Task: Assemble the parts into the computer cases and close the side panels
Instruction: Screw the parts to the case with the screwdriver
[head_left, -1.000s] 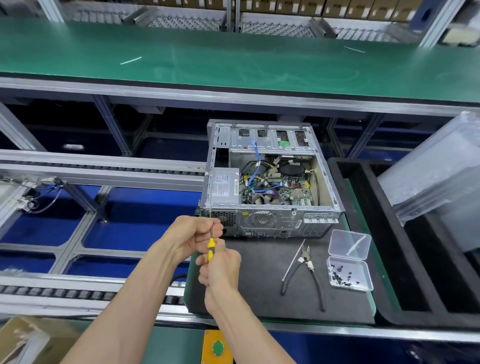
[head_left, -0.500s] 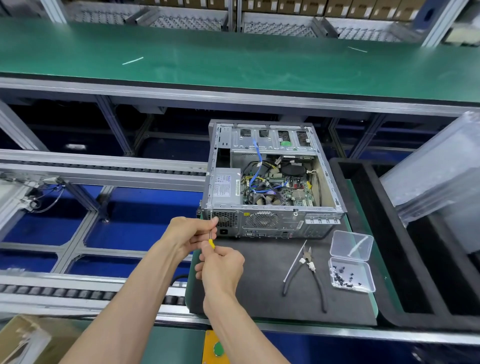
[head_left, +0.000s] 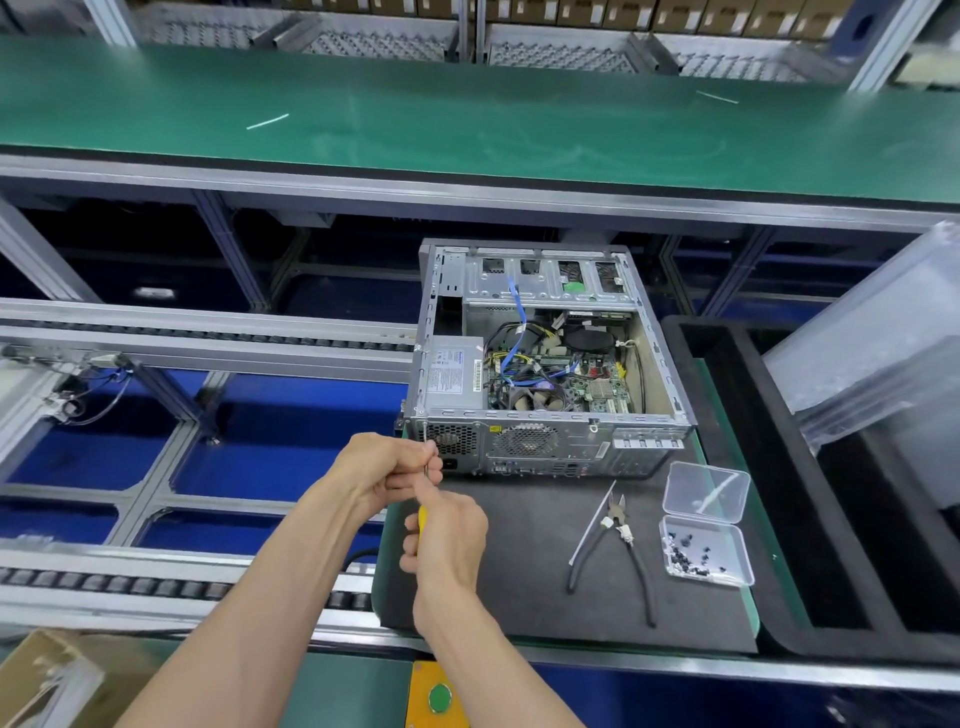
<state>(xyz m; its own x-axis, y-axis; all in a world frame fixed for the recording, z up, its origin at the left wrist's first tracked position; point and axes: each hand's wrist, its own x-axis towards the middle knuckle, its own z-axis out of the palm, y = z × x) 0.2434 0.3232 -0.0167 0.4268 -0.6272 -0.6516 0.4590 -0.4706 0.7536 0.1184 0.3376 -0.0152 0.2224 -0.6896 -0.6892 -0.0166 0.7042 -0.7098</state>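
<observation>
While the right hand (head_left: 449, 540) wraps the yellow screwdriver (head_left: 422, 517) handle nearest the person, the left hand (head_left: 387, 467) just beyond pinches the shaft, whose tip meets the case (head_left: 540, 364) at its near left corner. To drive this screw well, I judge the shaft must stay square to the rear panel, with steady push and slow turns. Open side up, the case lies on the tabletop (head_left: 519, 571), long axis running away, rear panel facing the person.
</observation>
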